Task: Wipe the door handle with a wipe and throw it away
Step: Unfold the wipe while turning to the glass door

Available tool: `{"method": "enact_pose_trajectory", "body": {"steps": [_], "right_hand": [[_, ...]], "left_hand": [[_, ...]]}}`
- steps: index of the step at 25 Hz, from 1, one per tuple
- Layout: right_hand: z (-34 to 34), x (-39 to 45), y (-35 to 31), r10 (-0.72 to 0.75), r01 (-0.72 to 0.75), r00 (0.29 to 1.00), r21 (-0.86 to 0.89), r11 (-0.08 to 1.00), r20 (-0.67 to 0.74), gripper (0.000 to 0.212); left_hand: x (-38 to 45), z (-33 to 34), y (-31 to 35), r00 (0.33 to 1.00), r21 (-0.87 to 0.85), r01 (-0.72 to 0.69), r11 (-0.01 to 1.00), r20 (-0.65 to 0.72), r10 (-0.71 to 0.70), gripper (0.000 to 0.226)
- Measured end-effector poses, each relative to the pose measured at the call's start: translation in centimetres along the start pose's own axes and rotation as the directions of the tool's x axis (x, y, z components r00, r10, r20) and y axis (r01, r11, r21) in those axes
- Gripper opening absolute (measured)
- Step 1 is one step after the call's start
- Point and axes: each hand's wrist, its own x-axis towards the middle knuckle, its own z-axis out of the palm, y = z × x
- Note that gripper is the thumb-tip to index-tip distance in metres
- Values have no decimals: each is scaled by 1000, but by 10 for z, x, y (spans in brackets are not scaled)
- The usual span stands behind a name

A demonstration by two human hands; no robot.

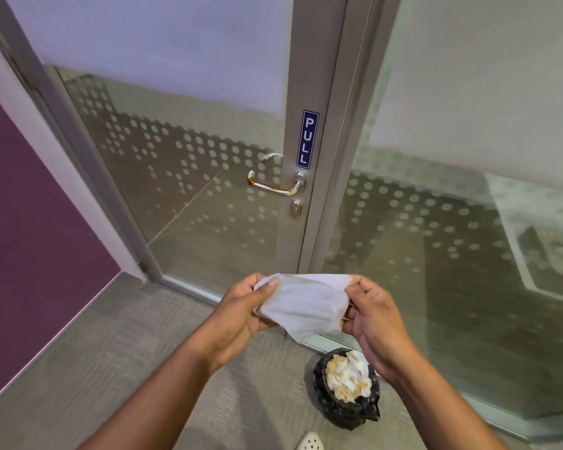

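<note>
Door handle (275, 185) sits in the middle of the frame, on the grey edge of the glass door (182, 177), just under the blue PULL sign (307, 138). It is a shiny metal bar that lies almost flat, running left and right. Its round fixed end is on the right, by the sign, and its free end points left. Orange-brown dirt shows at both bends of the bar, so it does not look wiped yet.

Both hands are lower down, in the bottom middle of the frame, and the handle is well apart from them, straight above them in the frame. The left hand (241, 315) pinches the left edge of the white wipe (306, 306) with its thumb and fingers closed on it. The right hand (376, 323) pinches the right edge the same way. The wipe is pulled wide between them, like a little sheet.

The handle lies a bit to the left of the middle of the wipe, so the left hand looks a little nearer to it. I think the next move is to lift the wipe up and wrap it over the bar, then rub side to side along it.

A black trash bag (345, 388) full of used wipes sits on the floor at the bottom right, right under the right hand.
</note>
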Motion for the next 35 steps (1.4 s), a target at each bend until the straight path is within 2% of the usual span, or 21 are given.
{"method": "enact_pose_trajectory", "body": {"steps": [2, 4, 7, 9, 11, 14, 16, 17, 18, 20, 22, 23, 25, 26, 28, 31, 33, 35], "right_hand": [[0, 16, -4, -46, 45, 998, -36, 998, -32, 32], [-5, 32, -10, -71, 65, 993, -66, 996, -94, 27], [-16, 53, -21, -74, 65, 988, -66, 996, -138, 16], [-27, 65, -28, -84, 74, 984, -70, 995, -159, 13], [-34, 79, -36, -98, 79, 984, -124, 989, -150, 19], [-31, 89, -45, 15, -23, 997, -107, 994, -80, 29], [-25, 96, -46, 78, -78, 997, -23, 997, 0, 19], [-23, 97, -47, 82, -82, 996, -7, 997, 41, 25], [-21, 99, -48, 83, -81, 994, -32, 996, 76, 39], [-13, 105, -50, 72, -52, 993, -194, 980, 96, 54], [0, 114, -51, -13, 29, 999, -443, 896, 39, 38], [7, 120, -51, -94, 81, 996, -564, 822, 5, 26], [24, 130, -50, -219, 134, 975, -686, 715, -38, 14], [32, 136, -49, -239, 143, 970, -676, 723, -50, 11], [50, 147, -46, -218, 149, 974, -564, 812, -55, 13], [78, 168, -46, -195, 134, 972, -374, 918, -130, 13], [92, 185, -52, -254, 162, 942, -365, 917, -220, 9], [104, 202, -57, -333, 189, 900, -436, 880, -282, 9]], "left_hand": [[15, -5, -7, 1000, -113, 7, 994, -17, -8, 20], [31, 0, -6, 999, -116, 48, 992, 30, -45, 39], [54, -5, 5, 983, 105, 125, 987, 122, -137, 82], [64, -5, 19, 975, 280, 142, 950, 125, -183, 89], [74, -6, 29, 987, 380, 111, 918, 65, -146, 86], [83, -4, 41, 996, 420, 71, 905, -72, -45, 56], [88, -9, 49, 998, 420, 42, 907, -64, -16, 47], [90, -12, 54, 999, 446, 26, 895, -36, -12, 52], [93, -16, 61, 1000, 513, 13, 858, -8, -10, 58], [106, -27, 75, 999, 718, -37, 695, 35, 17, 54], [123, -39, 88, 991, 845, -114, 523, 57, 124, 31], [131, -49, 95, 981, 859, -156, 488, 76, 178, 22], [146, -72, 114, 969, 853, -208, 478, 113, 219, 16], [153, -85, 124, 967, 851, -216, 479, 120, 223, 13], [168, -110, 145, 967, 830, -231, 507, 137, 216, 9], [191, -132, 174, 961, 717, -277, 639, 195, 198, 10], [211, -139, 190, 952, 659, -303, 688, 187, 241, 20], [232, -144, 199, 941, 645, -321, 694, 137, 308, 27]]}}
